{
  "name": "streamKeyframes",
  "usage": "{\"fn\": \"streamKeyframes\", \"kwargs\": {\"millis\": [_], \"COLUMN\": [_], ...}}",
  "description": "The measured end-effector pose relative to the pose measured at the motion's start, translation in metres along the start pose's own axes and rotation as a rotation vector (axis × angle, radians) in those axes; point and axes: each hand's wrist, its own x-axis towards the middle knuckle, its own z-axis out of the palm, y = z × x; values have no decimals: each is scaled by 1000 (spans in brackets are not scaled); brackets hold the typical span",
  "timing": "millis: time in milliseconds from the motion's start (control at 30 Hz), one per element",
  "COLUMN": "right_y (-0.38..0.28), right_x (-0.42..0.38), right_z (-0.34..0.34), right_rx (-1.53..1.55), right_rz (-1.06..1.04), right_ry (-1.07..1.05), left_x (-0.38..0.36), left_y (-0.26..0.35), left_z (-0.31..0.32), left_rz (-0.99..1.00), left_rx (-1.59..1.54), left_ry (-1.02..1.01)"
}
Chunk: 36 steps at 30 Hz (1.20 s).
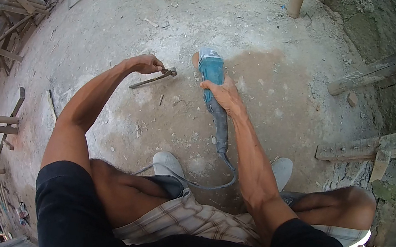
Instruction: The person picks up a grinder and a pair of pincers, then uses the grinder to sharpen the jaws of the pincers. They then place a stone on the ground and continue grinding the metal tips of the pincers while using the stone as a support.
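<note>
My right hand (226, 96) is wrapped round the body of a teal angle grinder (212, 67). Its dusty grey head points away from me, and a brownish disc (195, 59) shows at its left side. From the dark rear handle, a power cord (232, 174) curves back past my shoes. To the left, my left hand (146, 64) is closed, its fingertips pinching a hammer (151, 81) close to the small metal head. The hammer's thin handle slants down toward the lower left, over the floor.
Dusty concrete floor (121, 20) with small chips spreads around me. Bamboo poles and timber (5, 29) are stacked along the left. A post (297, 1) stands ahead, and wooden beams (352, 150) lie at the right by a rough wall. My shoes (168, 163) flank the cord.
</note>
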Motion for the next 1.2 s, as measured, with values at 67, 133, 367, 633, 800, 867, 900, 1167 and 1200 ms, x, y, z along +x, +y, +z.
{"fn": "streamKeyframes", "kwargs": {"millis": [67, 133, 367, 633, 800, 867, 900, 1167, 1200], "right_y": [8, 21, 27, 23, 23, 28, 29, 32, 34], "right_x": [4, 13, 17, 13, 9, 13, 13, 11, 11], "right_z": [0, 3, 9, 15, 18, 19, 20, 25, 26], "right_rx": [-1, -3, -28, -83, -116, -171, -176, -345, -346], "right_rz": [-11, -8, 15, 4, -9, -15, -12, 30, 32], "right_ry": [-70, -66, -78, -85, -86, -49, -52, -5, -7], "left_x": [-1, -6, -7, -5, -4, -7, -9, 3, 4], "left_y": [4, 15, 20, 28, 38, 51, 56, 51, 49], "left_z": [4, 1, -10, -9, -11, -11, -11, 26, 29], "left_rz": [-6, -16, -190, -121, -115, -170, -224, -195, -188], "left_rx": [-24, -49, -92, -1, 110, 161, 217, 207, 205], "left_ry": [23, 48, 6, 134, 190, 193, 195, 131, 134]}}
